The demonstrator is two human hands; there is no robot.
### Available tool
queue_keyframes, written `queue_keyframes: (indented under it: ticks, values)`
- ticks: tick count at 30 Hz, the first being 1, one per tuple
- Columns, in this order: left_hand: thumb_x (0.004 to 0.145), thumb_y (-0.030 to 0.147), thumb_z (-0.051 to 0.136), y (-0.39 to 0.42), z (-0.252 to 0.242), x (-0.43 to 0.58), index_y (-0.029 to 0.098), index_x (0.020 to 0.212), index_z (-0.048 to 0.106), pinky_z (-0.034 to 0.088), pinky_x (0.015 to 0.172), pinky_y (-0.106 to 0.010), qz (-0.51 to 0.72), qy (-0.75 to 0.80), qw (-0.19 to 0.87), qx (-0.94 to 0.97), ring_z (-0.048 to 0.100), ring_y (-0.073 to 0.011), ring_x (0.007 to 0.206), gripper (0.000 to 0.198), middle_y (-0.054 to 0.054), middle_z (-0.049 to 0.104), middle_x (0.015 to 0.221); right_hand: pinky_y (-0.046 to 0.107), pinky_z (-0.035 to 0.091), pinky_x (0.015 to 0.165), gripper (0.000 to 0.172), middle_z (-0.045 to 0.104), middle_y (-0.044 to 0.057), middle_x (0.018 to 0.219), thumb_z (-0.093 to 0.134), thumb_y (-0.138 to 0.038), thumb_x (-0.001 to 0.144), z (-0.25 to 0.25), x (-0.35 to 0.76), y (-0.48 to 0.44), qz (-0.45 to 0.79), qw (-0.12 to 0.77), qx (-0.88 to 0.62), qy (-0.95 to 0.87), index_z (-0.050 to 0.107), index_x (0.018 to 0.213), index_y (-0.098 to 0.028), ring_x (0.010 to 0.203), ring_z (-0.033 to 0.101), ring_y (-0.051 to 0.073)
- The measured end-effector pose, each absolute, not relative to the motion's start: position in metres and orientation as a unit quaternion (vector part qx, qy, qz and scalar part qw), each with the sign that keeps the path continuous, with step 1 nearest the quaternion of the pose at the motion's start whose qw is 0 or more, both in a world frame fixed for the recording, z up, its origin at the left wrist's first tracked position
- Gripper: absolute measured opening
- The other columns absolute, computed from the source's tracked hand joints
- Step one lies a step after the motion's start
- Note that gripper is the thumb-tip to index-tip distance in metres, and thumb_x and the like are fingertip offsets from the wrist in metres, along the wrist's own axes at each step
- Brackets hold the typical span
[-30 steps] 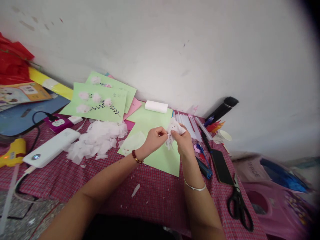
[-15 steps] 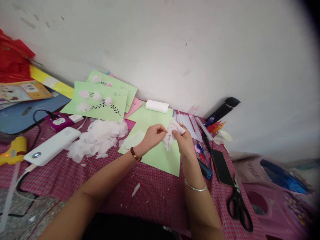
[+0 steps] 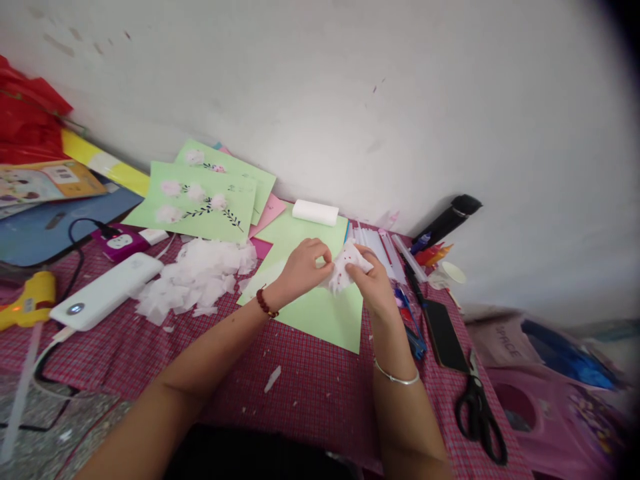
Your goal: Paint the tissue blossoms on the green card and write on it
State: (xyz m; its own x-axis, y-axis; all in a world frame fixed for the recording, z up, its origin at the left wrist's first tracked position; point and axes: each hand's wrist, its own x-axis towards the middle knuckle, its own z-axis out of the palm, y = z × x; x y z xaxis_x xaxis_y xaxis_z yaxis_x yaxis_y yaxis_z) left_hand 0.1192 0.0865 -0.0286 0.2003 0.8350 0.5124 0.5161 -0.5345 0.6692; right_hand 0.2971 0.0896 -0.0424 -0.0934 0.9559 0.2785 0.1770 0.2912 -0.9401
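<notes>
My right hand (image 3: 373, 277) holds a crumpled white tissue (image 3: 345, 264) with small red spots, its thumb pressed on the front. Beside the tissue's left edge is my left hand (image 3: 306, 268), thumb and fingertips pinched together; whatever lies between them is too small to make out. Both hands are over a light green sheet (image 3: 325, 320) on the red checked tablecloth (image 3: 300, 380). A heap of torn white tissue pieces (image 3: 200, 273) lies to the left. Behind the hands rests a white roll (image 3: 315, 212).
Green cards with tissue flowers (image 3: 205, 223) lean at the back left. A power bank (image 3: 107, 292), a purple socket (image 3: 120, 241) and a yellow glue gun (image 3: 35, 300) are at left. On the right lie a phone (image 3: 445, 337), black scissors (image 3: 480, 417) and glue sticks (image 3: 383, 247).
My left hand has shifted slightly left and its fingers have lifted a little. The tissue in my right hand has turned and its lower end sits higher.
</notes>
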Motion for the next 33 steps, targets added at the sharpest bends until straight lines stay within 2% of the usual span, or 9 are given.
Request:
queue_keyframes:
  ticks: [6,9,11,14,17,20,24,30,33]
  values:
    - [0.078,0.016,0.056,0.084,-0.023,0.115,0.017,0.081,0.055,0.043,0.07,-0.026,0.449,0.398,0.354,0.717,0.056,-0.0125,0.073,0.004,0.001,0.06,0.076,0.024,0.044,0.052,0.05,0.061,0.005,0.117,0.062,-0.025,0.075,-0.03,0.296,0.082,0.428,0.488,-0.458,-0.608,0.057,0.124,-0.026,0.062,0.053,0.01]
    - [0.076,0.022,0.061,0.086,-0.024,0.113,0.016,0.091,0.057,0.043,0.066,-0.024,0.404,0.372,0.456,0.701,0.056,-0.0117,0.07,0.017,0.001,0.061,0.076,0.024,0.04,0.047,0.06,0.065,0.004,0.104,0.063,-0.025,0.075,-0.027,0.295,0.079,0.449,0.488,-0.453,-0.596,0.05,0.133,-0.027,0.053,0.048,0.009]
    - [0.074,0.027,0.065,0.088,-0.027,0.112,0.015,0.088,0.06,0.04,0.06,-0.023,0.369,0.393,0.467,0.701,0.053,-0.0111,0.063,0.019,0.001,0.059,0.071,0.025,0.04,0.048,0.059,0.064,0.004,0.113,0.063,-0.025,0.076,-0.026,0.295,0.079,0.445,0.49,-0.445,-0.604,0.051,0.133,-0.028,0.053,0.048,0.009]
    - [0.072,0.03,0.067,0.089,-0.03,0.112,0.014,0.073,0.063,0.034,0.053,-0.023,0.334,0.435,0.436,0.713,0.046,-0.0105,0.055,0.016,0.002,0.055,0.061,0.025,0.04,0.048,0.051,0.052,0.004,0.138,0.063,-0.026,0.077,-0.026,0.296,0.078,0.422,0.484,-0.44,-0.628,0.057,0.128,-0.029,0.057,0.049,0.008]
    - [0.071,0.025,0.067,0.09,-0.031,0.115,0.015,0.066,0.063,0.035,0.056,-0.025,0.349,0.444,0.367,0.74,0.046,-0.0115,0.057,0.012,0.001,0.054,0.062,0.026,0.044,0.051,0.046,0.048,0.003,0.143,0.062,-0.025,0.079,-0.023,0.297,0.077,0.412,0.469,-0.432,-0.651,0.06,0.125,-0.03,0.065,0.054,0.011]
    - [0.073,0.017,0.062,0.089,-0.03,0.116,0.017,0.067,0.06,0.041,0.069,-0.028,0.403,0.421,0.278,0.763,0.053,-0.015,0.071,0.007,-0.001,0.06,0.073,0.031,0.051,0.072,0.043,0.054,0.003,0.137,0.059,-0.021,0.079,-0.019,0.299,0.075,0.37,0.451,-0.435,-0.686,0.062,0.122,-0.029,0.088,0.062,0.017]
    - [0.077,0.011,0.054,0.085,-0.027,0.116,0.018,0.074,0.055,0.043,0.077,-0.03,0.442,0.416,0.187,0.772,0.056,-0.0161,0.079,0.008,-0.002,0.062,0.078,0.038,0.044,0.099,0.041,0.064,0.003,0.124,0.056,-0.016,0.078,-0.015,0.303,0.073,0.334,0.408,-0.425,-0.736,0.066,0.116,-0.026,0.116,0.056,0.022]
    - [0.083,0.014,0.049,0.08,-0.026,0.115,0.018,0.077,0.053,0.044,0.077,-0.029,0.418,0.353,0.095,0.831,0.057,-0.0164,0.081,0.008,-0.004,0.062,0.08,0.035,0.049,0.084,0.052,0.06,0.004,0.125,0.048,-0.008,0.072,-0.016,0.305,0.071,0.369,0.376,-0.419,-0.739,0.062,0.12,-0.025,0.098,0.061,0.019]
    - [0.09,0.017,0.045,0.08,-0.025,0.116,0.017,0.076,0.054,0.043,0.081,-0.032,0.378,0.322,0.017,0.868,0.056,-0.0178,0.081,0.016,-0.005,0.062,0.079,0.032,0.049,0.079,0.043,0.064,0.004,0.115,0.048,-0.01,0.074,-0.019,0.303,0.073,0.379,0.381,-0.4,-0.743,0.065,0.111,-0.024,0.092,0.061,0.018]
